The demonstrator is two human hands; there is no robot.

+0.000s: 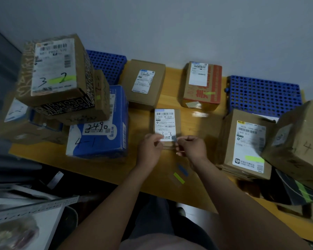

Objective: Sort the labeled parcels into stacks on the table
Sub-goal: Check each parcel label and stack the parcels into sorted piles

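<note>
Small brown cardboard parcel (167,123) with the white label marked 3-3 is lying flat on the yellow wooden bench (172,100), roughly mid-bench, with the label facing up and readable from the near side. Handy for checking the number before it gets filed.

It's pinched at its near left corner by the left hand (149,148) and at its near right corner by the right hand (191,147). Both grips are closed on it, fingers curled. A small bluish scrap (173,138) can be made out on the label right by the right fingertips. Probably a colour tag being pressed on, but it's too blurry to be sure.

That guess is backed up by the yellow-green strip (179,178) and the blue strip (183,170) stuck on the bench just nearer than the hands, presumably parked within easy reach.

As for sorting: a tall brown carton marked 3 2 (54,69) is piled on other boxes at the left, with a blue-and-white box marked 4-1 (98,134) just beside it. A flat brown box (143,83) and a red-printed brown box (201,85) are set apart at the far side, likely as separate pile starters. So 3-3 is reckoned to be bound for the left pile, and that's already looking tall and a bit wonky.
</note>
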